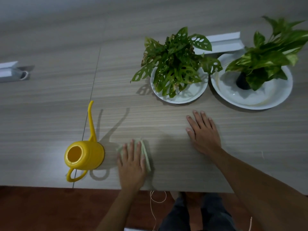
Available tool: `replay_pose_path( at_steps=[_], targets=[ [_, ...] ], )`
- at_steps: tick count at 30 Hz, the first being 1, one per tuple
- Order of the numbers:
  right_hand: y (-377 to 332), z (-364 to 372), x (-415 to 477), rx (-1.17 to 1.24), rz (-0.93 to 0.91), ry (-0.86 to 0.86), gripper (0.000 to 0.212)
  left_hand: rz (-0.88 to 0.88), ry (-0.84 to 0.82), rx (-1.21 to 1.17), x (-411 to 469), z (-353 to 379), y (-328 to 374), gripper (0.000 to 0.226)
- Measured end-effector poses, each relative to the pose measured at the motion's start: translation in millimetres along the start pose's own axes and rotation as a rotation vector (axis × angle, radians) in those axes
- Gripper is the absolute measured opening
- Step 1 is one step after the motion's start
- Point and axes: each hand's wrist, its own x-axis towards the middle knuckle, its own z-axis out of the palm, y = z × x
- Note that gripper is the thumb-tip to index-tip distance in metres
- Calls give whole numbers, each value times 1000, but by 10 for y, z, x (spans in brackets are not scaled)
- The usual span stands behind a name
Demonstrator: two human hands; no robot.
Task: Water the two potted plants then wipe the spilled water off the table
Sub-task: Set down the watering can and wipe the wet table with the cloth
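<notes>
My left hand (131, 162) lies flat on a folded pale green cloth (146, 155) near the table's front edge, fingers spread, pressing it down. My right hand (203, 132) rests flat and open on the bare wooden table (166, 117), holding nothing. A yellow watering can (85, 154) stands upright just left of the cloth, its long spout pointing away from me. Two potted plants sit in white dishes at the back right: a holey-leaved one (175, 64) in the left dish (188, 95), a variegated one (266, 59) in the right dish (260, 99).
White cable channels lie on the table at the far left (8, 70) and behind the plants (223, 42). A seam (93, 87) runs across the tabletop by the can. Below the front edge are red floor, my legs and a thin cord (153, 207).
</notes>
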Motion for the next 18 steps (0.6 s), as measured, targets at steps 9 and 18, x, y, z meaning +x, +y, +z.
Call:
replay_pose_path(
  at_steps=[9,18],
  targets=[
    [-23,7,-20,-4,-1,39,56,305,-62,15,557,38,518,60],
    [-22,-12,-16,34,3,43,56,131,-82,-57,-429,124,491,61]
  ],
)
